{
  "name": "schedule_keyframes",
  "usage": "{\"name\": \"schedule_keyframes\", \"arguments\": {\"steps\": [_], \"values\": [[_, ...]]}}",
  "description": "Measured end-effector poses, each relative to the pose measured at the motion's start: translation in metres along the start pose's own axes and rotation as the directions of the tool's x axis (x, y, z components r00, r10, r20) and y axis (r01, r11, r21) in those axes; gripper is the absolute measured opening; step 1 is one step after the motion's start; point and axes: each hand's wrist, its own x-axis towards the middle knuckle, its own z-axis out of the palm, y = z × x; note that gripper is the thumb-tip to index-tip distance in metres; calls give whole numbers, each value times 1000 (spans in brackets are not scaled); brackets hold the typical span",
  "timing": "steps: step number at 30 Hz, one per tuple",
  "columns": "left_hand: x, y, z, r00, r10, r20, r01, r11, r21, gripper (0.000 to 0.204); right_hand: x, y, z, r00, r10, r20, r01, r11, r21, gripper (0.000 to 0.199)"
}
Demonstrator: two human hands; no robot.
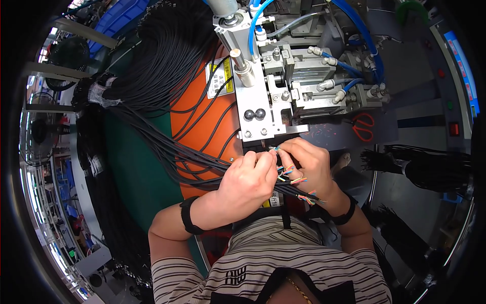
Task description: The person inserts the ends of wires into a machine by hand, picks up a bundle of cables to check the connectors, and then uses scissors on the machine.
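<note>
Nearest, a striped shirt filled the lower edge. Just beyond, the left hand and right hand met, both pinched on thin black cables whose stripped ends fanned into coloured wire tips. Leftward the cables swept away in a glossy bundle over an orange panel. Farther off stood a steel press with blue hoses; red scissors lay right.

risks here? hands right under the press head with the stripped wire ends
1. Both hands, left hand and right hand, work just below the pneumatic press; if it cycled, fingers could likely be pinched.
2. The black cable bundle drapes across the orange panel; loose strands could snag or tangle.
3. The coloured wire ends splay out and might get misfed.
</note>
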Motion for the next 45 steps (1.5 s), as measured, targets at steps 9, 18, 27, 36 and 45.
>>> {"name": "schedule_keyframes", "arguments": {"steps": [9,18,27,36,45], "values": [[-1,-1,0,1000,2,-29,-3,1000,-24,36,2,2,9,993,-41,-107,52,993,102,14],[-1,0,1,1000,-4,-10,4,1000,2,35,1,2,9,990,104,-93,-90,986,143,11],[0,-2,-1,1000,-2,-30,1,1000,-28,36,-4,4,9,995,73,-63,-63,988,143,13],[-2,-2,-1,1000,-10,-27,9,999,-53,39,-5,1,17,983,-19,-183,23,999,22,12],[-1,-3,0,999,-9,-40,6,998,-62,36,-3,0,11,991,83,-105,-78,995,55,11]]}}
